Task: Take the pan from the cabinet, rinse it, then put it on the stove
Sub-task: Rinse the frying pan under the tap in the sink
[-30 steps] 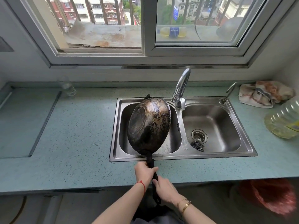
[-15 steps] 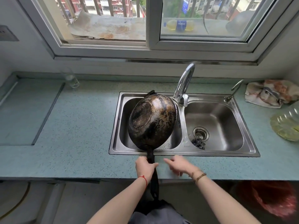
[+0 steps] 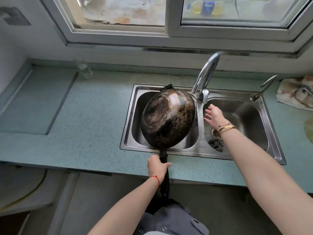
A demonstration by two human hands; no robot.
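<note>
A blackened pan [image 3: 168,118] is tipped on its side over the left basin of the steel double sink [image 3: 277,150], its scorched underside facing me. My left hand [image 3: 157,166] grips its long black handle over the counter's front edge. My right hand [image 3: 213,116] is held open above the right basin, just right of the pan and below the chrome faucet [image 3: 205,76], touching nothing. No running water can be made out.
A small second tap [image 3: 264,88] stands at the sink's back right, a crumpled cloth [image 3: 296,93] beyond it. A glass [image 3: 85,70] stands at the counter's back. A recessed panel [image 3: 36,99] lies at the left. Debris sits by the right basin's drain [image 3: 216,143].
My right hand let go of the pan handle and moved up and right, over the right basin near the faucet. The left hand keeps the pan tipped in the left basin.
</note>
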